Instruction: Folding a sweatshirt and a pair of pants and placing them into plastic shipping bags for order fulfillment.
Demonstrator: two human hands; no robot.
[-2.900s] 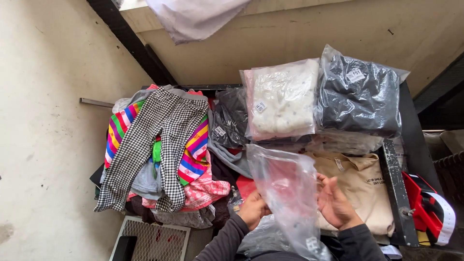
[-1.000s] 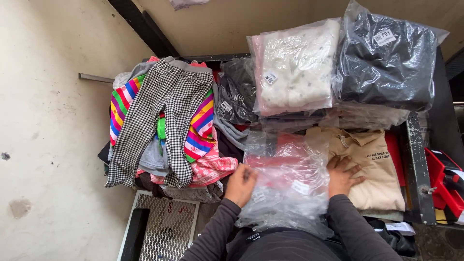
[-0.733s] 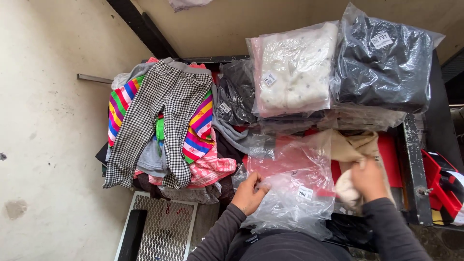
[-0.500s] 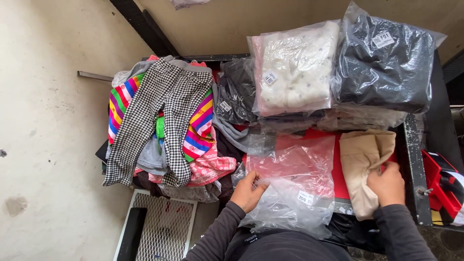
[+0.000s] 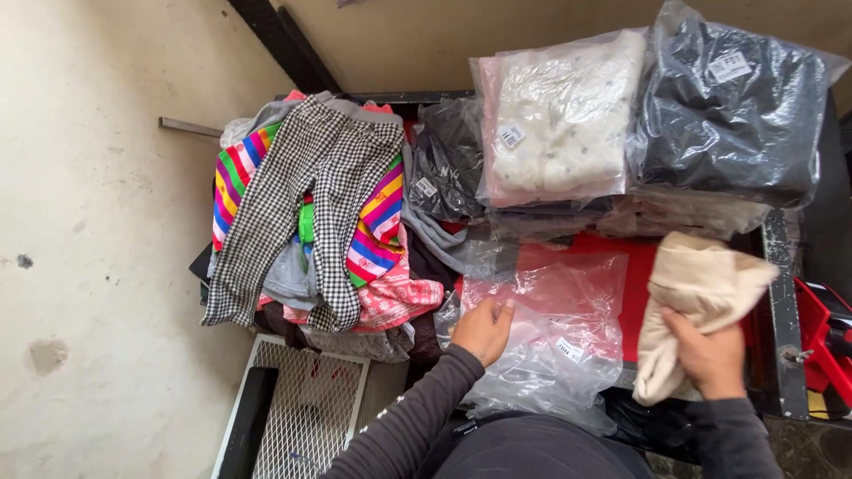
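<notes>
one head-worn camera looks steeply down, close over the cluttered table.

Both arms come in from the bottom edge in dark grey long sleeves, bent at the elbows. The left hand lies palm down, fingers together and pointing up and to the right, thumb tucked beside them. The right hand, well apart from it, is curled into a grasp, knuckles up, wrist straight.
</notes>
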